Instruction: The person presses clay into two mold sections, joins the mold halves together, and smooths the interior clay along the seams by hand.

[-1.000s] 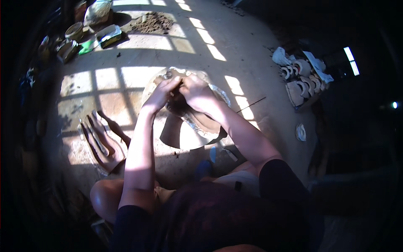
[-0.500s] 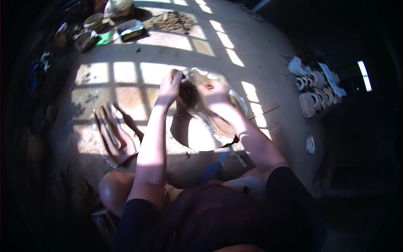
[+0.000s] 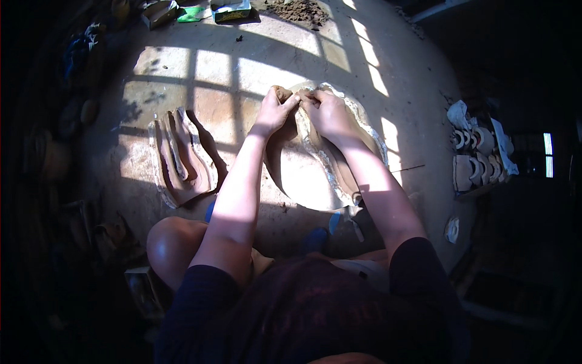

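A large curved mould-like piece (image 3: 308, 182) rests on the floor in front of me, with pale smooth sides, rough whitish edges and a brown-lined channel. At its far end, my left hand (image 3: 274, 113) is closed on a lump of brown clay (image 3: 282, 94), its thumb pointing toward the other hand. My right hand (image 3: 333, 116) is close beside it, fingers bent and pressed together at the brown material by the channel's far end. Whether the right fingers pinch a bit of clay or only press the lining is hidden.
A second grooved piece (image 3: 197, 176) lies to the left on the sunlit floor. A trowel-like tool (image 3: 357, 230) is near my feet. Several curved pieces (image 3: 476, 167) are stacked at the right. Crumbled brown clay (image 3: 298, 11) and a box (image 3: 230, 10) stand at the far side.
The dark brown piece hanging under my left hand is now a lump in its grip. My hands have come closer together at the mould's far end. The view has tilted nearer.
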A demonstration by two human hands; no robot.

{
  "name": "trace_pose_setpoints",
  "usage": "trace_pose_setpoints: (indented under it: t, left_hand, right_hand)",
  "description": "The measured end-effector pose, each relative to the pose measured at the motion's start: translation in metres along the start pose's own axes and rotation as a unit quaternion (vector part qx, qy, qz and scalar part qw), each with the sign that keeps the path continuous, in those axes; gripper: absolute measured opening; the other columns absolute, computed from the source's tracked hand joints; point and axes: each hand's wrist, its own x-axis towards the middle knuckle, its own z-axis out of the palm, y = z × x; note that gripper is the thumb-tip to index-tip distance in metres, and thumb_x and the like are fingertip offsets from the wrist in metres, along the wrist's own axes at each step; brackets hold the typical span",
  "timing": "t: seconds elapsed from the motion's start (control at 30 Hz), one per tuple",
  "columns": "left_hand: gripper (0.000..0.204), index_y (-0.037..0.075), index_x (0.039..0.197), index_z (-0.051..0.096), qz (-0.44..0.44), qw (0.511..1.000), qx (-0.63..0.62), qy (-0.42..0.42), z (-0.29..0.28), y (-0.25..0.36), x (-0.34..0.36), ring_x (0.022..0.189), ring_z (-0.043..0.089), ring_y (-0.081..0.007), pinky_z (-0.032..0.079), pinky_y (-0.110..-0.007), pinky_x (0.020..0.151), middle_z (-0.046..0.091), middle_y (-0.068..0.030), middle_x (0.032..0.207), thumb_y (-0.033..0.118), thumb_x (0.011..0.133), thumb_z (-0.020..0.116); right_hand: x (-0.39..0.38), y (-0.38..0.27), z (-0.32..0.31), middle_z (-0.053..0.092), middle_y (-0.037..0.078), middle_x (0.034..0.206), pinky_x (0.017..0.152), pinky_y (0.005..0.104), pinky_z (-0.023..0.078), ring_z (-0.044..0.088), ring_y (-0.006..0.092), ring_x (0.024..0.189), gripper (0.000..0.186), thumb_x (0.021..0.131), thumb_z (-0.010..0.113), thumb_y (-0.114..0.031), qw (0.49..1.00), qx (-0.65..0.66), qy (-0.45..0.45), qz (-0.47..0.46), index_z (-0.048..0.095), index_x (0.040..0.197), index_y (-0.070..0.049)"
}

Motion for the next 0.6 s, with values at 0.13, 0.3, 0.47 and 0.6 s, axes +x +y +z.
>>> trace_pose_setpoints:
  t: [0.13, 0.3, 0.47, 0.6]
  left_hand:
    - [0.057, -0.006, 0.117, 0.062, -0.014, 0.999, 0.033, -0.004, 0.005, 0.006, 0.000, 0.105, 0.071, -0.0265, 0.055, -0.039, 0.093, 0.074, -0.0208, 0.112, 0.041, 0.093, 0.083]
    - [0.062, -0.005, 0.113, 0.063, -0.012, 0.998, 0.060, -0.003, 0.008, 0.027, -0.007, 0.103, 0.071, -0.0254, 0.055, -0.038, 0.092, 0.074, -0.0205, 0.111, 0.046, 0.088, 0.087]
    - [0.068, -0.005, 0.119, 0.065, 0.000, 0.997, 0.068, 0.019, 0.003, 0.009, -0.001, 0.109, 0.073, -0.0278, 0.056, -0.039, 0.095, 0.075, -0.0202, 0.115, 0.043, 0.080, 0.093]
    - [0.066, -0.005, 0.118, 0.066, -0.008, 0.999, 0.046, 0.012, 0.008, 0.008, -0.001, 0.108, 0.073, -0.0271, 0.056, -0.039, 0.095, 0.075, -0.0202, 0.115, 0.043, 0.080, 0.093]
  right_hand:
    - [0.010, 0.004, -0.006, 0.074, 0.026, 0.102, 0.090, 0.0476, 0.056, 0.072, 0.0427, 0.097, 0.028, 0.089, 0.076, -0.022, 0.995, -0.081, -0.051, -0.029, 0.080, 0.107, -0.002]
    - [0.017, 0.004, -0.006, 0.073, 0.027, 0.099, 0.093, 0.0495, 0.055, 0.071, 0.0427, 0.100, 0.025, 0.088, 0.077, -0.025, 0.989, -0.092, -0.110, 0.018, 0.082, 0.098, -0.003]
    - [-0.006, 0.017, 0.011, 0.070, 0.026, 0.094, 0.090, 0.0505, 0.054, 0.069, 0.0434, 0.096, 0.023, 0.089, 0.076, -0.022, 0.994, -0.099, -0.021, -0.040, 0.079, 0.091, 0.001]
    - [-0.028, 0.026, 0.014, 0.070, 0.026, 0.094, 0.090, 0.0507, 0.054, 0.070, 0.0434, 0.095, 0.023, 0.089, 0.075, -0.022, 0.994, -0.105, 0.003, -0.001, 0.078, 0.088, 0.001]
